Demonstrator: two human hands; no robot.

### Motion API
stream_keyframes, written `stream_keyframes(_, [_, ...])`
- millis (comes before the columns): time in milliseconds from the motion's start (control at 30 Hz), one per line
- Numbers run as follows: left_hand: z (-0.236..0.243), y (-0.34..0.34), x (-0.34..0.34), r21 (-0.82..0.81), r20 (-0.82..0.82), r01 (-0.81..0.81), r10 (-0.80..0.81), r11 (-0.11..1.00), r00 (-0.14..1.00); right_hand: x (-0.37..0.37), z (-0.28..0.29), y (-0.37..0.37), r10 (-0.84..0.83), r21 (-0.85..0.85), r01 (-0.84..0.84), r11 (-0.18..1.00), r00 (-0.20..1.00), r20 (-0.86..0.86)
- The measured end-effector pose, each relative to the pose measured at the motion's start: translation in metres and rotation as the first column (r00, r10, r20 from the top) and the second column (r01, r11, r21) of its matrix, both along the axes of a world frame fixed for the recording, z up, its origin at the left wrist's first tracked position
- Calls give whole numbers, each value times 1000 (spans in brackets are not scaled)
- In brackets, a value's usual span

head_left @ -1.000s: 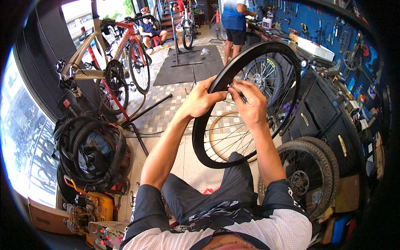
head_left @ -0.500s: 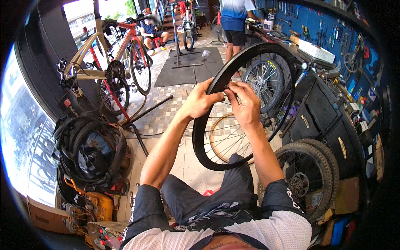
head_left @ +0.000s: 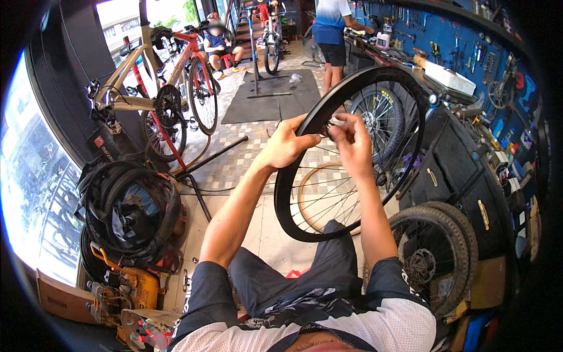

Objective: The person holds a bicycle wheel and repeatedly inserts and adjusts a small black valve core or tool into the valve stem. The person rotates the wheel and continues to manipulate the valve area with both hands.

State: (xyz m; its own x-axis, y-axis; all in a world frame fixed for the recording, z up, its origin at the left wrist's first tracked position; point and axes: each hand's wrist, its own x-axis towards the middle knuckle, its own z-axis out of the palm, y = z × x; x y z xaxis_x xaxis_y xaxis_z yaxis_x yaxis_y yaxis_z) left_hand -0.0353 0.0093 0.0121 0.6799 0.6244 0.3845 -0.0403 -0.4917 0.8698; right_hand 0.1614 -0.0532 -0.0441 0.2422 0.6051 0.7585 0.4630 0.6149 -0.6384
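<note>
Left hand (head_left: 288,144): fingers wrapped over rim of a black spoked wheel (head_left: 284,202), thumb along inner side. Right hand (head_left: 353,144): thumb and fingertips drawn close together just inside that rim; whether they grip anything, can't tell, too small. Beyond and below the fingers, tan hoop (head_left: 301,199). Right of them, knobby-tyred wheel (head_left: 421,267). Far ahead, dark mat (head_left: 246,108).

There are two bare hands, one left hand (head_left: 287,145) and one right hand (head_left: 353,144), one black-rimmed wheel (head_left: 328,102), two knobby-tyred wheels (head_left: 421,265) at lower right, one tan hoop (head_left: 301,199), one seated person (head_left: 218,44), one standing person (head_left: 329,32), one white basket (head_left: 450,79) and two pale drawer handles (head_left: 482,214).
</note>
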Motion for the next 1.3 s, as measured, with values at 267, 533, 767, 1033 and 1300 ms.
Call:
stream_keyframes(267, [10,-7,6,64,-88,-37,43,997,995,7,-10,-1,-60,3,60,998,997,53])
stream_keyframes(533, [0,1,12,115,-33,-47,51,992,998,-5,-6,6,-360,303,312,901,926,116])
stream_keyframes(767, [0,3,16,40,-34,13,-12,999,999,8,-16,16,-140,37,143,989,986,-87])
stream_keyframes(1033, [2,1,16,83,14,33,-34,996,999,2,-3,5,-534,474,363,802,791,298])
stream_keyframes(1300, [10,-6,15,26,-78,12,-9,1000,997,21,-14,10,-33,-18,30,999,961,-274])
